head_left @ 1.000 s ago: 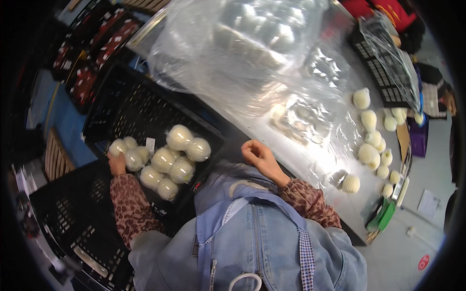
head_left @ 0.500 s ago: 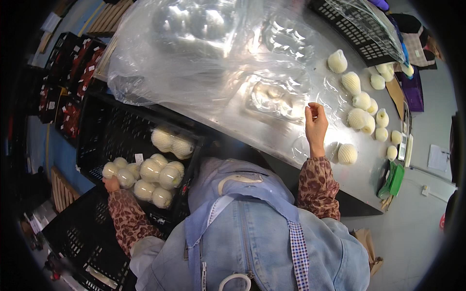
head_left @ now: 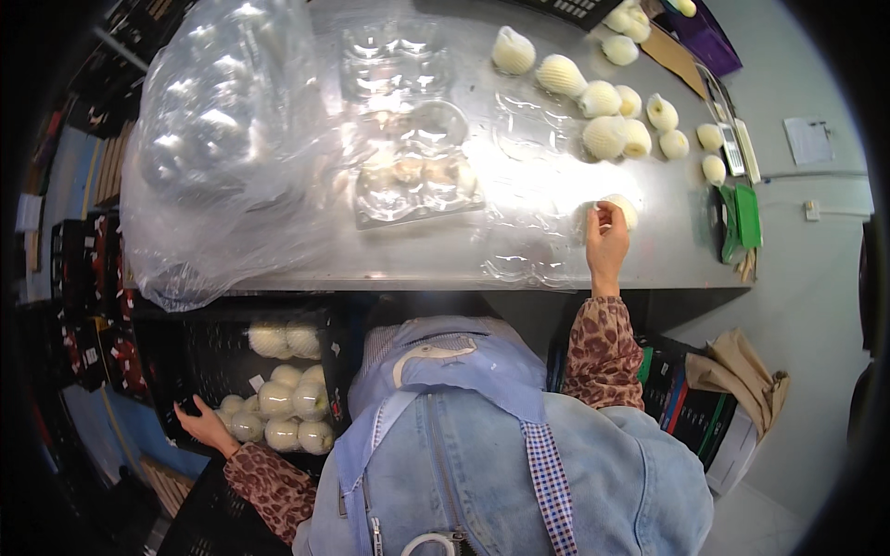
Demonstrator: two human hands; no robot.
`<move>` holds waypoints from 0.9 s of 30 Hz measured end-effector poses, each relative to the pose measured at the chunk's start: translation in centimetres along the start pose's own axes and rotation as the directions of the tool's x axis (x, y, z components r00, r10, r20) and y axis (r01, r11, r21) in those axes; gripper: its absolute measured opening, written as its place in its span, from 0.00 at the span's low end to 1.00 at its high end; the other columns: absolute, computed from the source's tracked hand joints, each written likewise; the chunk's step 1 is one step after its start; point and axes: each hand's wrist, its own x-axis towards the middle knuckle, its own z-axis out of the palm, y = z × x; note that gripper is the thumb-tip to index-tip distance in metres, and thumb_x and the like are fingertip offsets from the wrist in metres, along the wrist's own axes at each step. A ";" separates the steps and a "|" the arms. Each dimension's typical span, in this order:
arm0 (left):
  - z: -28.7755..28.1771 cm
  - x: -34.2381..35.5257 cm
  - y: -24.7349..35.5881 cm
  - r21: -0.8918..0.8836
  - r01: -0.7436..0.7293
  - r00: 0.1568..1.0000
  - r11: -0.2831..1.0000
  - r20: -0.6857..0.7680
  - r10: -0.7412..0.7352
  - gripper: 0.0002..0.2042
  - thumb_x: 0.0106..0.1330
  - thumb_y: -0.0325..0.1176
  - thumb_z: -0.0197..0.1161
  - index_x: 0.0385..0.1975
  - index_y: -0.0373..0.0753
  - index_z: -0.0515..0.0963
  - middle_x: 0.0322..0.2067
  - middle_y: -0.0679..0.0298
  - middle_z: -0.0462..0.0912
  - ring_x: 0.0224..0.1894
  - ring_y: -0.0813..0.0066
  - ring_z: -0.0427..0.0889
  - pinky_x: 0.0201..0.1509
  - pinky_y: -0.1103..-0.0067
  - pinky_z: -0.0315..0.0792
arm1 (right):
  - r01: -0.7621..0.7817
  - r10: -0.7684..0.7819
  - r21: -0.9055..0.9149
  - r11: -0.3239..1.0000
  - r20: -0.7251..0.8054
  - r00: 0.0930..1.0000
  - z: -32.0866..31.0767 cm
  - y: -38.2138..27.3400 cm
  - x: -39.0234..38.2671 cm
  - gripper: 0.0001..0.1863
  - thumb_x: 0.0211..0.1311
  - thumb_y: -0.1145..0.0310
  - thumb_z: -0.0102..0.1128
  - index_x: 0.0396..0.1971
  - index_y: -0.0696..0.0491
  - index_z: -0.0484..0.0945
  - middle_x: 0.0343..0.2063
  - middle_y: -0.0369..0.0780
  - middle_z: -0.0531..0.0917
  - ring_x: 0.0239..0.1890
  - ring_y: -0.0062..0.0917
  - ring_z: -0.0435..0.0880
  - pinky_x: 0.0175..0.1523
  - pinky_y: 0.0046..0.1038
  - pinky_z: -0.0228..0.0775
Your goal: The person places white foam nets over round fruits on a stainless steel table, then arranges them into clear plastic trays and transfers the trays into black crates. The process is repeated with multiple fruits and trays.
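Down at the left, my left hand (head_left: pixel 206 426) has its fingers apart over the edge of a black crate (head_left: pixel 209 347), holding nothing. Clear packs of round fruit (head_left: pixel 292 400), some in white foam nets, lie inside the crate beside it. My right hand (head_left: pixel 607 239) is over the steel table (head_left: pixel 547 199) with thumb and fingers drawn together. Just beyond its fingertips is a foam-netted fruit (head_left: pixel 623 209); whether they touch it, or pinch something small, I cannot make out. A clear plastic fruit tray (head_left: pixel 417 196) rests left of that hand.
A large clear plastic bag (head_left: pixel 222 167) of trays covers the table's left. Several foam-netted fruits (head_left: pixel 604 137) lie at the back right. A green plastic object (head_left: pixel 746 218) and scale-like device (head_left: pixel 732 148) are at the right end. Brown cloth or paper (head_left: pixel 737 371) drapes over boxes below.
My view has turned to the right, squaring up to the table. My left hand has come off the packed fruit and opened. My right hand is now beside the lone netted fruit.
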 end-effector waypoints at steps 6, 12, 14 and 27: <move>-1.6 -8.1 24.4 -0.809 0.007 0.794 0.587 0.362 0.489 0.20 0.65 0.28 0.63 0.57 0.38 0.73 0.49 0.59 0.79 0.46 0.74 0.79 0.48 0.79 0.74 | 0.023 -0.071 -0.251 0.968 -0.185 0.980 -3.4 5.9 0.5 0.42 0.48 0.60 0.76 0.59 0.61 0.63 0.54 0.51 0.68 0.59 0.44 0.66 0.61 0.41 0.61; -3.1 -24.8 43.1 -0.818 -0.173 0.293 0.549 0.489 0.822 0.28 0.62 0.33 0.66 0.62 0.36 0.66 0.54 0.46 0.71 0.51 0.52 0.78 0.49 0.69 0.75 | 0.064 -0.064 -0.006 0.998 -0.090 0.994 -1.5 10.4 2.1 0.50 0.43 0.58 0.78 0.63 0.60 0.57 0.56 0.53 0.65 0.59 0.47 0.64 0.64 0.42 0.59; -3.0 -28.9 46.6 -0.777 -0.306 0.340 0.550 0.450 0.826 0.28 0.62 0.31 0.64 0.63 0.36 0.64 0.56 0.46 0.69 0.53 0.47 0.74 0.53 0.66 0.71 | 0.049 -0.050 0.109 0.993 0.003 0.999 -2.2 12.2 3.2 0.49 0.44 0.63 0.76 0.63 0.60 0.56 0.57 0.53 0.64 0.60 0.45 0.65 0.64 0.41 0.60; -9.6 -40.2 59.3 -0.755 -0.397 0.444 0.522 0.340 0.829 0.35 0.57 0.31 0.69 0.66 0.40 0.62 0.65 0.45 0.57 0.63 0.49 0.65 0.62 0.62 0.66 | 0.357 -0.504 0.411 0.839 0.339 0.795 -13.1 13.7 13.8 0.49 0.34 0.67 0.76 0.63 0.55 0.62 0.56 0.48 0.68 0.56 0.45 0.71 0.60 0.39 0.67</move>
